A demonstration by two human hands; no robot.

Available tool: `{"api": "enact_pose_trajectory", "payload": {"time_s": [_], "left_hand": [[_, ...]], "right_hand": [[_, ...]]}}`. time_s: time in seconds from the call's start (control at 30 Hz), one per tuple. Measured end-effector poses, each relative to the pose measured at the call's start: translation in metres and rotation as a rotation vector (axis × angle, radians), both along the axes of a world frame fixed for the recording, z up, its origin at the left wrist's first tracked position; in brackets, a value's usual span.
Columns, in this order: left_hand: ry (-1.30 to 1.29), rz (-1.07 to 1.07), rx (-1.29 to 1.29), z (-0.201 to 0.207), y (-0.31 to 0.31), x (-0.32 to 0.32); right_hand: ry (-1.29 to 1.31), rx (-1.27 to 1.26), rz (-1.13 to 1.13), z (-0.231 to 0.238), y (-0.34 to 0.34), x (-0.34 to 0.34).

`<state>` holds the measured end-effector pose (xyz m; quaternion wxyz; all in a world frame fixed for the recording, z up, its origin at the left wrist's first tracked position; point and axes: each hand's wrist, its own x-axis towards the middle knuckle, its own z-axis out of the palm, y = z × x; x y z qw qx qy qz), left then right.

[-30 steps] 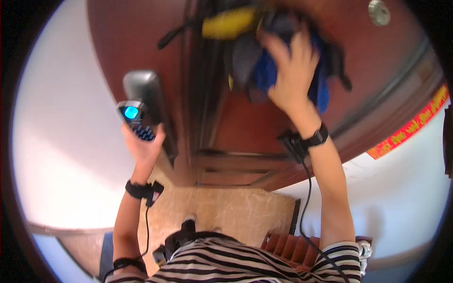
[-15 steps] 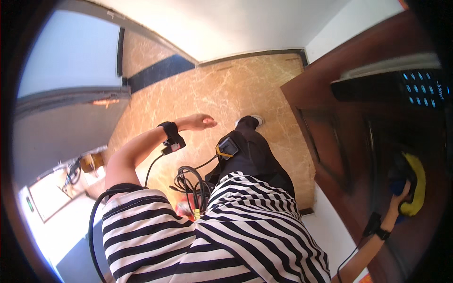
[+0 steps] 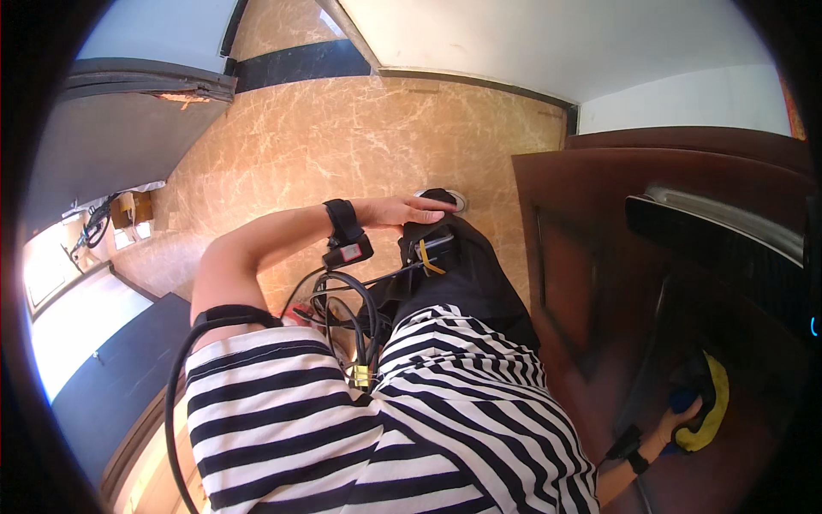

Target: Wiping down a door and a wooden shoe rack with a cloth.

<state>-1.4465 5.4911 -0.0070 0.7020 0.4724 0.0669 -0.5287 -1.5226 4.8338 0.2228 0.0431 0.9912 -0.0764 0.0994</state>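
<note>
My right hand (image 3: 682, 418), low at the right, is closed on a curved yellow-and-blue cleaning pad (image 3: 712, 403). Its exact kind is hard to make out in the dark. The pad is up against the dark red-brown door (image 3: 582, 265), though the line of contact does not show. Above that hand, a long black door lock (image 3: 728, 231) with a silvery edge stands out from the door. My left hand (image 3: 418, 211) hangs over my leg with its fingers stretched out, holding nothing. A black strap with a small box (image 3: 347, 244) circles the left wrist.
Black cables (image 3: 351, 313) loop in front of my waist, by a device with a yellow edge (image 3: 432, 253). Beneath me runs a tan marbled floor (image 3: 342, 146). A white wall (image 3: 514, 38) rises ahead; a grey door (image 3: 128, 146) with a splintered edge stands at left.
My left hand has swung rightward over my leg. My right hand and the pad have shifted lower and slightly left. The view has turned, and the lock's lit keypad no longer shows.
</note>
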Motion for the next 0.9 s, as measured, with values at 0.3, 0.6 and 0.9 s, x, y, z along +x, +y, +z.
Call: {"api": "enact_pose_trajectory", "payload": {"time_s": [0.3, 0.6, 0.9], "left_hand": [[-0.516, -0.333, 0.184, 0.067, -0.001, 0.015], [-0.830, -0.318, 0.384, 0.105, 0.009, -0.018], [-0.942, -0.258, 0.338, 0.093, 0.028, -0.030]], "right_hand": [[-0.005, -0.005, -0.019, -0.004, -0.002, -0.007], [0.019, -0.017, 0.044, -0.004, -0.012, 0.013], [0.034, -0.027, 0.056, -0.003, -0.017, 0.016]]}}
